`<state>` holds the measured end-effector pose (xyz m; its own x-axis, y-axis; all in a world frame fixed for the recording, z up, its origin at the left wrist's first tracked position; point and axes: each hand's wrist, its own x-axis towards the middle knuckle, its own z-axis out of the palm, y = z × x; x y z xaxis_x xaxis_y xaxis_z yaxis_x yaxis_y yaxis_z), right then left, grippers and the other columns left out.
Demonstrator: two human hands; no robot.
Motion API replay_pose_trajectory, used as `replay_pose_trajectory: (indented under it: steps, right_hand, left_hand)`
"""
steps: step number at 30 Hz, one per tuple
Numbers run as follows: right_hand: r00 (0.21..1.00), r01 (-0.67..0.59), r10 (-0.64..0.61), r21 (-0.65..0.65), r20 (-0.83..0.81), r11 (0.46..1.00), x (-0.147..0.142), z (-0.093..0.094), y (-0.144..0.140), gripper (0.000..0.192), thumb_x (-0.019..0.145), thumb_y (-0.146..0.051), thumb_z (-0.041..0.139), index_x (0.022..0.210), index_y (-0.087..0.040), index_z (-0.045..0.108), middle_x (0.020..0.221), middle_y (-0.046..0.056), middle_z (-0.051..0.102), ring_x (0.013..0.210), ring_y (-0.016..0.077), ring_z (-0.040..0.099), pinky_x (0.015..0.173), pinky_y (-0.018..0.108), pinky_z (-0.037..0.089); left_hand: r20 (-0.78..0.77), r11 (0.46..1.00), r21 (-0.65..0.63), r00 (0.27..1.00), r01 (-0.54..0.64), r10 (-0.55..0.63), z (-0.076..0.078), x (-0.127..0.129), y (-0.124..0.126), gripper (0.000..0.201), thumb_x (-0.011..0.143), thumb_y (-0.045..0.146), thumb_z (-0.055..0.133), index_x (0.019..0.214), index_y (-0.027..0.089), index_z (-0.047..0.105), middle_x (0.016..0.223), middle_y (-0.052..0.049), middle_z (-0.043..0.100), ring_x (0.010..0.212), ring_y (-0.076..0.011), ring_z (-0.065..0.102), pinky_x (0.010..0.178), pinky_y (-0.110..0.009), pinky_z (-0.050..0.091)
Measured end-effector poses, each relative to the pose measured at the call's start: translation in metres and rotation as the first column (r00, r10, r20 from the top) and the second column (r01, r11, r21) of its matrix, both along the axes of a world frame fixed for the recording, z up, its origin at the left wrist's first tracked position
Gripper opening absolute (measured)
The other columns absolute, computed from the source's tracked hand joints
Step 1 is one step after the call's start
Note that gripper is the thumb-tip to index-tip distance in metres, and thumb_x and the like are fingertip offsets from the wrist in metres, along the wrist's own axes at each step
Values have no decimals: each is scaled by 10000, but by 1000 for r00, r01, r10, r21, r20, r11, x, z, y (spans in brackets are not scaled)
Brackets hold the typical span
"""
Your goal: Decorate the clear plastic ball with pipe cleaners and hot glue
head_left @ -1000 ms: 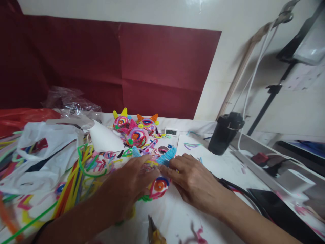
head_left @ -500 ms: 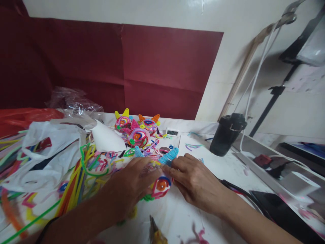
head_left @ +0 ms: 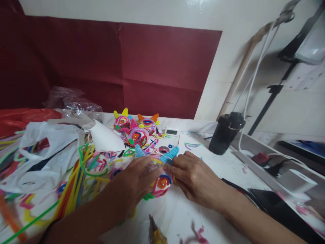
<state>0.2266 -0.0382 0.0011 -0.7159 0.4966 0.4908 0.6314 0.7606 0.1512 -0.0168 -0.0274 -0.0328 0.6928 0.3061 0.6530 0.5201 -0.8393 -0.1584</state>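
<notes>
A colourful pipe-cleaner animal head (head_left: 161,184) with blue horns and an orange eye sits between my hands above the white table. My left hand (head_left: 142,176) wraps over its left side and top, hiding much of it. The fingers of my right hand (head_left: 191,174) press together at its right side, just below the right blue horn (head_left: 169,156). Whether a smaller piece lies between those fingertips, I cannot tell. Close in front, a pair of pliers (head_left: 155,228) points away from me, partly cut off by the lower edge.
Three similar heads (head_left: 137,136) stand at the back beside a small digital clock (head_left: 171,131). Pipe cleaners (head_left: 72,186) and white plastic bags (head_left: 48,142) cover the left side. A black tumbler (head_left: 226,134) stands right, with a dark flat device (head_left: 276,211) nearer me.
Both hands keep their hold on the animal head, with only a slight shift of the fingers. The whole view has moved a little.
</notes>
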Motion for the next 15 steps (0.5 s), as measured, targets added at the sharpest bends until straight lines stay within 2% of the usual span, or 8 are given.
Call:
replay_pose_trajectory:
  steps: [8, 15]
  right_hand:
    - [1000, -7, 7, 0, -2, 1000, 1, 1, 2, 233, 966, -145, 455, 1019, -159, 681, 747, 33, 588, 691, 190, 470, 684, 335, 267]
    - [1000, 0, -1, -57, -9, 998, 2, 0, 1, 259, 975, -159, 439, 1068, -158, 680, 754, 37, 587, 693, 188, 489, 683, 330, 291]
  left_hand:
    - [-1, 999, 42, 1000, -9, 9, -3, 1, 2, 387, 959, 117, 421, 1328, 168, 526, 1354, -174, 482, 1251, -276, 516, 992, -413, 535]
    - [-30, 999, 45, 999, -30, 31, -3, 1, 2, 398, 955, 119, 411, 1337, 187, 497, 1342, -166, 471, 1227, -276, 517, 981, -436, 540]
